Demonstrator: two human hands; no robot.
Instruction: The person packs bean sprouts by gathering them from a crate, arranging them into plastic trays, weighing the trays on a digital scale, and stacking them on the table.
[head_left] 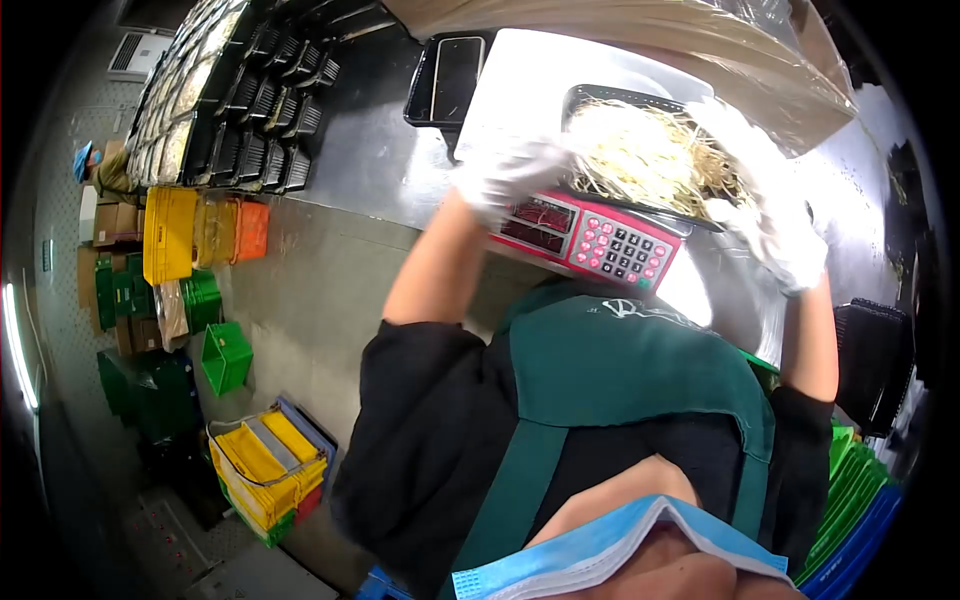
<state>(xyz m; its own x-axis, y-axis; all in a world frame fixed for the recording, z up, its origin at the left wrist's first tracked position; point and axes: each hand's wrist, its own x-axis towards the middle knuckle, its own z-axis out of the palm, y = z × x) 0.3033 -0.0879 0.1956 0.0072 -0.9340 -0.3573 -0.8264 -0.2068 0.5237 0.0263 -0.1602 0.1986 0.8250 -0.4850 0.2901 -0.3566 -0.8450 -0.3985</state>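
A black plastic tray (640,206) filled with pale, thin-stemmed sprouts (640,145) is at the weighing scale (615,245), over its white top. The scale's red front panel carries a keypad and a display. My right hand (770,205), in a white glove, wraps round the tray's right end, with the thumb at the near corner and fingers along the far side. My left hand (515,172), also gloved, is at the tray's left end above the display. Motion blurs its fingers, so whether they grip the rim is unclear.
Stacked black trays (265,110) with pale contents rise at the left of the metal table (375,165). Another black tray (418,105) holds a dark flat rectangle. Clear plastic sheeting (640,25) lies behind. Yellow crates (168,235) and a green crate (228,357) stand left; a person (110,170) is beyond.
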